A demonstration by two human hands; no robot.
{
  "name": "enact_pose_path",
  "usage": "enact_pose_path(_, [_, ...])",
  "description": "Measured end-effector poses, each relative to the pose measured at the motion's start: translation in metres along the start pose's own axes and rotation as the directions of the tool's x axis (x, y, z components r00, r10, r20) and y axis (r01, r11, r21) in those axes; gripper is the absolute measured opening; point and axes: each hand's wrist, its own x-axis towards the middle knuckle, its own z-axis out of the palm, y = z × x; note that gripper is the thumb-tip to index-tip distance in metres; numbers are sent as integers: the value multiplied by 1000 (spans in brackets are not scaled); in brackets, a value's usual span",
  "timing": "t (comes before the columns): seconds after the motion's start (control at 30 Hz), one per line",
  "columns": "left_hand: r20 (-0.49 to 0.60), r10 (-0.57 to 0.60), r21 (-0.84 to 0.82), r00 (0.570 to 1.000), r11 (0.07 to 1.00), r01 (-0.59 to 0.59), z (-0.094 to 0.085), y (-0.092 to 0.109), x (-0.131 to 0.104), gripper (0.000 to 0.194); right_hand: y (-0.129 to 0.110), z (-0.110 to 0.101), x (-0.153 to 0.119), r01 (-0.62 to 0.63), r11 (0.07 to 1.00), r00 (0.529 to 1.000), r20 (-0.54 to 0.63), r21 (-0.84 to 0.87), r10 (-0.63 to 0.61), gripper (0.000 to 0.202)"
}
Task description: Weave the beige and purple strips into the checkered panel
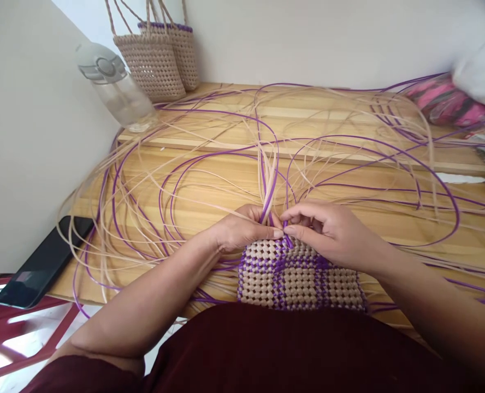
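Note:
A woven piece (pixel 297 278) in beige and purple checks lies at the table's front edge, against the dark red shirt. At its upper edge my left hand (pixel 248 226) is closed round a bundle of beige and purple strands (pixel 269 188) that rises from the weave. My right hand (pixel 328 229) meets it from the right, thumb and index finger pinched on a purple strand (pixel 287 232) at the same edge. The fingertips of both hands almost touch. Long loose strands fan out from the weave to both sides and behind.
A clear bottle (pixel 119 98) with a grey lid stands at the back left, beside two woven bags (pixel 152 65). A black phone (pixel 46 262) lies at the left edge. Pink bundles (pixel 447 101) and a white bag (pixel 482 71) sit at the back right. Looped strands cover much of the wooden table (pixel 210 188).

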Motion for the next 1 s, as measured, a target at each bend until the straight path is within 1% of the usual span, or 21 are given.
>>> enact_pose_path(0.07, [-20,35,122,999,992,-32,1,4,-2,22,-2,-1,10,-32,999,998,56,-2,33,18])
enact_pose_path(0.17, [-64,103,314,993,946,-78,2,10,-6,17,-1,1,18,-83,991,995,53,-103,89,20])
enact_pose_path(0.23, [-77,109,342,991,937,-76,2,11,-7,18,0,5,18,-118,986,992,39,-121,123,23])
enact_pose_path(0.3, [-69,59,264,996,964,-39,2,9,-6,18,0,8,12,-121,989,993,4,-87,122,22])
enact_pose_path(0.37, [-53,-5,123,999,992,12,3,5,-5,21,-1,10,-1,-73,994,994,-81,-78,67,22])
enact_pose_path(0.43, [-40,-54,-24,998,998,53,4,2,-3,24,-4,12,-17,28,992,985,-166,-120,-47,23])
enact_pose_path(0.5, [-20,-89,-135,996,987,85,5,-1,-2,25,-7,17,-31,130,976,958,-231,-177,-170,20])
enact_pose_path(0.57, [4,-110,-192,994,975,108,6,-2,-2,25,-8,25,-39,183,962,924,-299,-203,-239,15])
enact_pose_path(0.63, [17,-114,-221,993,968,115,5,-4,-1,27,-9,34,-39,182,956,892,-371,-230,-259,15])
enact_pose_path(0.7, [15,-115,-233,993,966,116,5,-6,0,30,-8,40,-35,186,948,869,-406,-260,-282,14])
enact_pose_path(0.77, [8,-116,-234,993,965,115,5,-7,1,33,-9,41,-32,188,948,857,-428,-257,-286,13])
enact_pose_path(0.8, [8,-116,-230,993,967,114,5,-7,1,34,-9,40,-32,179,959,864,-431,-219,-259,10])
enact_pose_path(0.87, [11,-102,-209,995,973,102,5,-5,0,33,-10,34,-35,142,987,907,-389,-78,-161,7])
enact_pose_path(0.93, [13,-76,-159,997,984,77,5,-3,-1,30,-12,27,-41,70,995,960,-277,77,-46,13])
enact_pose_path(1.0, [11,-55,-82,998,995,55,3,-2,-2,28,-14,23,-46,10,982,983,-183,186,25,13])
